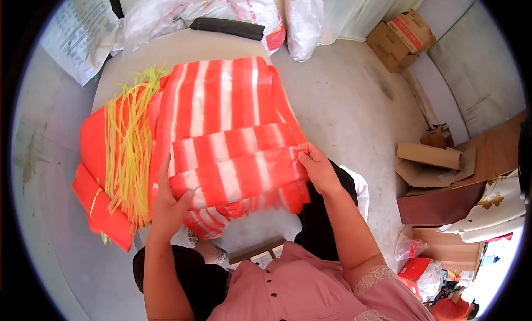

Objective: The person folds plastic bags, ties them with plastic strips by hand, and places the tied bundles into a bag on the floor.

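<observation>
Red-and-white striped plastic sheets point(216, 94) lie stacked on a light table, their near end folded over in a flat band. My left hand point(170, 202) is at the left end of the fold, thumb on top and fingers along its edge. At the right end, my right hand point(318, 168) pinches the folded corner between thumb and fingers. A bundle of yellow strips point(130, 149) lies left of the stack, over red folded plastic point(91, 138). More striped plastic hangs below the fold, near my knees.
A black roll point(227, 28) and white plastic bags point(249, 11) are at the table's far side. Cardboard boxes point(402, 38) stand at the back right. An opened carton point(438, 163) rests on wooden furniture at the right. Part of another person point(451, 309) shows at the lower right.
</observation>
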A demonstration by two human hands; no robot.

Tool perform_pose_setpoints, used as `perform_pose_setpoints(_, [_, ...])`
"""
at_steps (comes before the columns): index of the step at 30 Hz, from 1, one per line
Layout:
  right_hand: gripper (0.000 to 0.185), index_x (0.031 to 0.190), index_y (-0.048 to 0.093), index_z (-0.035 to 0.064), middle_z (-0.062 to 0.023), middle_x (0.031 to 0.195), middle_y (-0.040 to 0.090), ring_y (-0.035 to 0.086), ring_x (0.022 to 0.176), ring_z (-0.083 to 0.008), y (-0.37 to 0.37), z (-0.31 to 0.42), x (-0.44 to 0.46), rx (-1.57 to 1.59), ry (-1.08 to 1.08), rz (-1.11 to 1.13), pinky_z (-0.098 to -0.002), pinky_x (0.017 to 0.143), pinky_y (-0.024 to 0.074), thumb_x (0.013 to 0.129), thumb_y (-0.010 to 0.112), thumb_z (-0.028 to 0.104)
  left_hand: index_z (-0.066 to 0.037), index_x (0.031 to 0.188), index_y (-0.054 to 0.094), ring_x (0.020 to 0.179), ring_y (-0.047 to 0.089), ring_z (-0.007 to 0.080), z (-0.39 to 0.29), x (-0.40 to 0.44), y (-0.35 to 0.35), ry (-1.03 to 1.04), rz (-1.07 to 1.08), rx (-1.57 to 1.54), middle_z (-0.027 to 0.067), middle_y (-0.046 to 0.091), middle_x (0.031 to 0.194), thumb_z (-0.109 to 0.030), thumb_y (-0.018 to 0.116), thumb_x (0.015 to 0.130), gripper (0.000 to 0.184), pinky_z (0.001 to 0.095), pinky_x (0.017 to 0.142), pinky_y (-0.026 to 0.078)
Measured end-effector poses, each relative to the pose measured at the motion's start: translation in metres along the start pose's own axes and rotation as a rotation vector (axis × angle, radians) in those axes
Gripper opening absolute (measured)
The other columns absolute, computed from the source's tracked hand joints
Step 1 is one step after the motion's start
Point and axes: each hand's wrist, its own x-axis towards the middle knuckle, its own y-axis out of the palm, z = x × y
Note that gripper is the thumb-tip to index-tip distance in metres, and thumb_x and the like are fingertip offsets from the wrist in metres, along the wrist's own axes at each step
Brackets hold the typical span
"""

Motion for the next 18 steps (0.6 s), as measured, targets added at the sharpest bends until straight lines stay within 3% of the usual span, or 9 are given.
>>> perform_pose_setpoints(12, [0.022, 0.124, 0.063, 0.0016, -0.0025, 0.113, 0.066, 0.060, 0.104, -0.0101, 0.002, 0.003, 0.005, -0.064, 0.067, -0.004, -0.0287, 0.096, 0.0497, 0.108, 0.052, 0.012, -0.008, 0.164, 0.032, 0.139, 0.052, 0.0253, 0.033, 0.012, 0.007, -0.027, -0.093, 0.026, 0.0197, 0.049, 0.154, 0.005, 0.054, 0.098, 0.070, 0.0363, 0.113, 0.045])
perform_pose_setpoints(13, [0.022, 0.124, 0.063, 0.0017, -0.0024, 0.112, 0.066, 0.060, 0.104, -0.0102, 0.001, 0.005, 0.004, -0.088, 0.086, 0.001, -0.0287, 0.095, 0.0496, 0.108, 0.052, 0.012, -0.008, 0.163, 0.033, 0.135, 0.054, 0.0234, 0.035, 0.012, 0.008, -0.033, -0.095, -0.033, 0.0189, 0.051, 0.151, 0.005, 0.054, 0.098, 0.069, 0.0350, 0.110, 0.046])
perform_pose_setpoints(16, [0.034, 0.131, 0.060, -0.0034, -0.0135, 0.118, 0.070, 0.065, 0.109, -0.0196, -0.005, -0.009, 0.013, -0.132, 0.057, 0.003, -0.0348, 0.098, 0.0503, 0.103, 0.056, 0.016, -0.008, 0.161, 0.036, 0.122, 0.060, 0.0174, 0.040, 0.013, 0.009, -0.066, -0.099, -0.167, 0.0161, 0.057, 0.142, 0.005, 0.053, 0.099, 0.066, 0.0309, 0.101, 0.050])
perform_pose_setpoints(18, [0.034, 0.131, 0.059, -0.0024, -0.0144, 0.117, 0.070, 0.066, 0.109, -0.0211, 0.003, -0.002, 0.009, -0.129, 0.034, -0.067, -0.0354, 0.097, 0.0507, 0.103, 0.056, 0.016, -0.008, 0.160, 0.039, 0.111, 0.062, 0.0129, 0.041, 0.014, 0.008, -0.101, -0.114, -0.195, 0.0137, 0.062, 0.134, 0.005, 0.054, 0.100, 0.063, 0.0281, 0.094, 0.052])
